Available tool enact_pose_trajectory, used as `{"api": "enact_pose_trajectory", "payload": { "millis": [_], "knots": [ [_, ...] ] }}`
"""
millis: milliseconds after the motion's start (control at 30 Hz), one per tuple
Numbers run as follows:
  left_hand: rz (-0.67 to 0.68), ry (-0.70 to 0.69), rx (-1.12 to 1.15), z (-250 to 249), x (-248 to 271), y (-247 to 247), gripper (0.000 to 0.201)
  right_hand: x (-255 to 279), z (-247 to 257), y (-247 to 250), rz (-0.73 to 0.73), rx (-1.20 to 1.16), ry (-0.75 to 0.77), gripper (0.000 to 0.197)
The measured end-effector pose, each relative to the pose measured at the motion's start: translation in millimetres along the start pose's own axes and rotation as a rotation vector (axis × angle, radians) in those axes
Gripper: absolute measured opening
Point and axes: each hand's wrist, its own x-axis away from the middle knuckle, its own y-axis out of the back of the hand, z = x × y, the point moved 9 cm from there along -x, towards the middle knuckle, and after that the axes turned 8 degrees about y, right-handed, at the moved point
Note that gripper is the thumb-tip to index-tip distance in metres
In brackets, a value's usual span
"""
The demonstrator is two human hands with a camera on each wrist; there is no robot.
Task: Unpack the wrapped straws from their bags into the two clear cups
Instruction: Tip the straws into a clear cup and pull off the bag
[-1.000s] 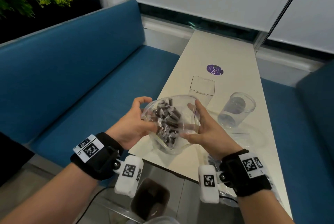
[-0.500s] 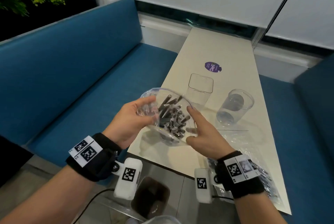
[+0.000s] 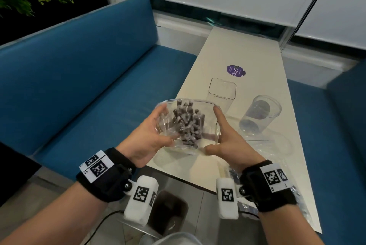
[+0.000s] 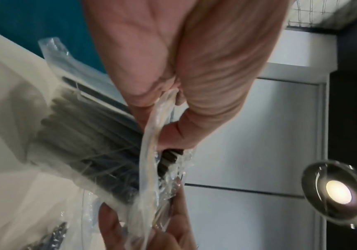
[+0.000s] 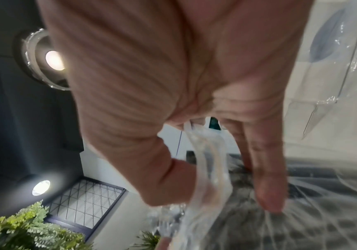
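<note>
Blue booth seats (image 3: 83, 90) on both sides of us, with a long pale table (image 3: 233, 50) running down the middle toward a white blind. Only writing we can actually read is on the purple round sticker (image 3: 235, 70) on the tabletop, which says "ClayG"; the smaller print on it is too tiny to make out.

Count-wise: two clear cups, both with no straws in them. The squarish cup (image 3: 221, 91) stands upright just behind the bag, and the round cup (image 3: 258, 115) sits to its right, near it but apart.

We've got one clear plastic bag (image 3: 188, 124) up over the near end of the table, mouth stretched wide and facing us. Inside is a bunch of dark wrapped straws (image 3: 188, 124), ends pointing up, too many and too bunched to count.

Our left hand (image 3: 147, 141) pinches the left edge of the bag's mouth, thumb in front and fingers inside. Our right hand (image 3: 227, 141) pinches the right edge, index finger stretched up along the plastic.

More crinkled clear plastic (image 3: 277, 145) lies on the table by our right wrist; what's in it, we can't tell.
</note>
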Motion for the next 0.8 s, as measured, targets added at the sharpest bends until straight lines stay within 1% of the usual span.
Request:
{"api": "enact_pose_trajectory", "payload": {
  "millis": [67,167,233,333,433,533,600,633,667,733,800],
  "knots": [
    [-0.015,-0.008,-0.019,2,1,1,0.110,1,-4,-3,0.002,0.007,0.006,0.131],
    [-0.001,-0.010,-0.232,8,2,-4,0.122,0,-10,-4,-0.057,-0.111,0.004,0.128],
    [-0.029,0.019,-0.317,13,2,-4,0.125,-3,-10,-2,-0.090,-0.078,0.024,0.132],
    [-0.064,0.050,-0.305,16,-1,-3,0.125,-3,-10,-3,-0.056,0.014,0.008,0.137],
    [-0.040,0.094,-0.238,18,-9,-4,0.124,-4,-14,-2,0.006,0.165,-0.006,0.136],
    [-0.017,0.113,-0.152,18,-25,-3,0.114,-6,-17,4,0.001,0.277,-0.036,0.138],
    [-0.010,0.102,-0.136,15,-34,-6,0.105,-8,-18,6,-0.009,0.289,-0.059,0.143],
    [-0.018,0.096,-0.174,13,-36,-7,0.106,-10,-20,7,-0.020,0.272,-0.069,0.144],
    [-0.020,0.085,-0.241,10,-37,-9,0.110,-11,-23,9,-0.029,0.238,-0.076,0.143],
    [0.005,0.053,-0.436,6,-37,-16,0.114,-15,-29,13,-0.048,0.181,-0.105,0.136],
    [0.019,0.051,-0.578,7,-37,-21,0.111,-19,-30,17,-0.082,0.230,-0.110,0.135]
  ]
}}
